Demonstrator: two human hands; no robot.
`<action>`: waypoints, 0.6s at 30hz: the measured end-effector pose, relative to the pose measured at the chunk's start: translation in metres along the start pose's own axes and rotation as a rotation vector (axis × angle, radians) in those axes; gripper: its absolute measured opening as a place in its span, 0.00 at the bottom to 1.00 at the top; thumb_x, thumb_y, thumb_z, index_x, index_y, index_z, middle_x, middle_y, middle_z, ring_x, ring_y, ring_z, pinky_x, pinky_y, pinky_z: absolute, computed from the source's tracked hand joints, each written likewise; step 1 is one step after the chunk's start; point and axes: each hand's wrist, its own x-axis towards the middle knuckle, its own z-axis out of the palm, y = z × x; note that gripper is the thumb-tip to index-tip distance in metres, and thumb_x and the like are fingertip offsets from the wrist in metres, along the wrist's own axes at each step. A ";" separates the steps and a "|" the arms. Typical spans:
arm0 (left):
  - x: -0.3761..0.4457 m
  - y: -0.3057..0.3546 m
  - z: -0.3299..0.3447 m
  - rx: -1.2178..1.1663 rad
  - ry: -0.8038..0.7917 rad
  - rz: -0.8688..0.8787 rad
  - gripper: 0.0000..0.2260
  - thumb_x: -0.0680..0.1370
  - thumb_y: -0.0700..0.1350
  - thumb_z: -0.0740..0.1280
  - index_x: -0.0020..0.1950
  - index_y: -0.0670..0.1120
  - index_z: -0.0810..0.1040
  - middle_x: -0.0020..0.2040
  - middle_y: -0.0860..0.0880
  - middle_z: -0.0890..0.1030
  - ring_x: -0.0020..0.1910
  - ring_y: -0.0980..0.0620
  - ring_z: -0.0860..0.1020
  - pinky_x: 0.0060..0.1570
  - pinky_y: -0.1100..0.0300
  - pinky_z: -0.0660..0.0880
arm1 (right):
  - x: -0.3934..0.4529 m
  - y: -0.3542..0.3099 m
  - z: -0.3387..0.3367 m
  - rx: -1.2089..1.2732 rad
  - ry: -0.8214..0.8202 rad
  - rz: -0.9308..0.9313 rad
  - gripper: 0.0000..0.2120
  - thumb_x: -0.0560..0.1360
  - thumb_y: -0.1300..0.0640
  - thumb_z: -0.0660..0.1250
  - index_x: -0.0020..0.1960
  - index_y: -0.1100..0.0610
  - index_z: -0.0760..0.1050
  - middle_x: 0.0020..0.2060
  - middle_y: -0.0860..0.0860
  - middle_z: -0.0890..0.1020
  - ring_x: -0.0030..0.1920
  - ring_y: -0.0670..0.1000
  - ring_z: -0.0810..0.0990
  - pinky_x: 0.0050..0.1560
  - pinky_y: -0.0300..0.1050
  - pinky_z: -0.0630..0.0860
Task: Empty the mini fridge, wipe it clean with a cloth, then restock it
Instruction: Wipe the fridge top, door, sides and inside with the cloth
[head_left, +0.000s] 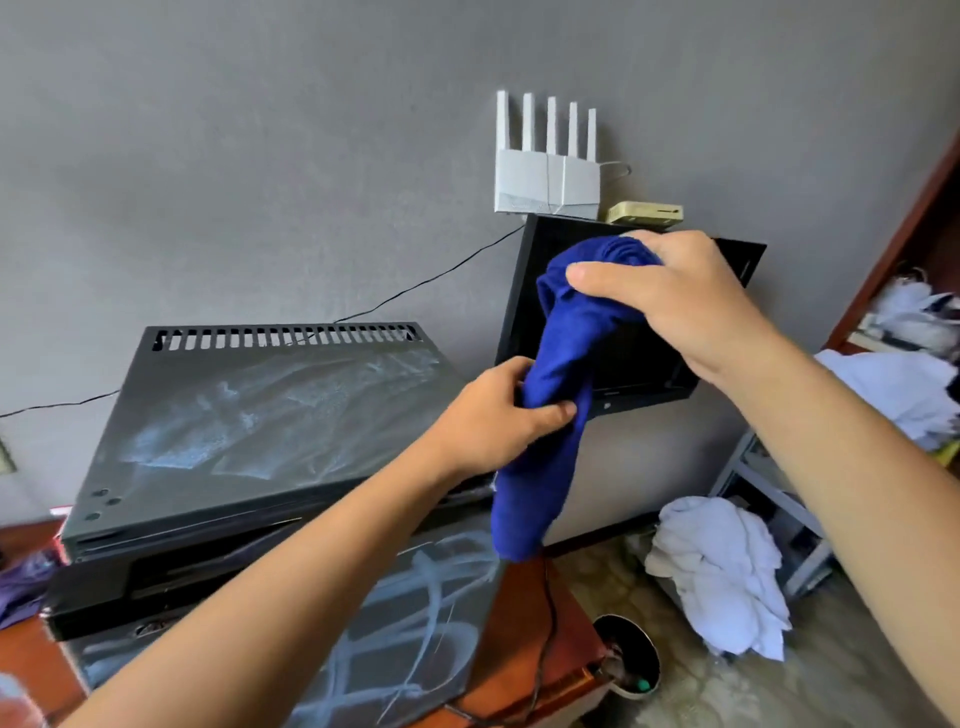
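I hold the blue cloth (558, 395) up in the air with both hands; my right hand (670, 296) grips its top; my left hand (498, 421) squeezes its middle; the black fridge (249, 441) sits below, its top streaked white.

A reddish wooden table (524, 670) carries the black mini fridge (249, 415) — smeared top, door shut.

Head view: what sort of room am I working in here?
Probably a lived-in home room, not a kitchen: a wifi router on the grey wall, white laundry heaped on the floor, and a cluttered wooden shelf at right.
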 end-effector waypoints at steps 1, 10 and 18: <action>0.005 -0.002 0.000 -0.057 0.017 -0.012 0.13 0.74 0.52 0.74 0.53 0.46 0.81 0.45 0.55 0.84 0.43 0.56 0.81 0.52 0.52 0.80 | -0.004 0.000 -0.002 0.019 0.007 -0.035 0.09 0.72 0.60 0.76 0.52 0.60 0.85 0.48 0.57 0.88 0.52 0.54 0.86 0.59 0.57 0.80; 0.014 0.009 -0.012 -0.396 0.209 -0.102 0.20 0.77 0.26 0.56 0.51 0.45 0.83 0.40 0.44 0.83 0.36 0.47 0.79 0.32 0.59 0.74 | -0.061 0.050 -0.030 -0.139 -0.381 0.156 0.16 0.72 0.45 0.76 0.57 0.51 0.85 0.61 0.43 0.84 0.62 0.44 0.82 0.65 0.43 0.78; -0.001 0.006 0.007 -0.539 0.186 -0.160 0.25 0.75 0.23 0.56 0.66 0.41 0.77 0.55 0.39 0.85 0.53 0.41 0.85 0.53 0.49 0.82 | -0.059 0.103 0.052 0.276 -0.094 0.155 0.32 0.67 0.62 0.79 0.67 0.47 0.72 0.56 0.45 0.85 0.58 0.42 0.83 0.53 0.34 0.78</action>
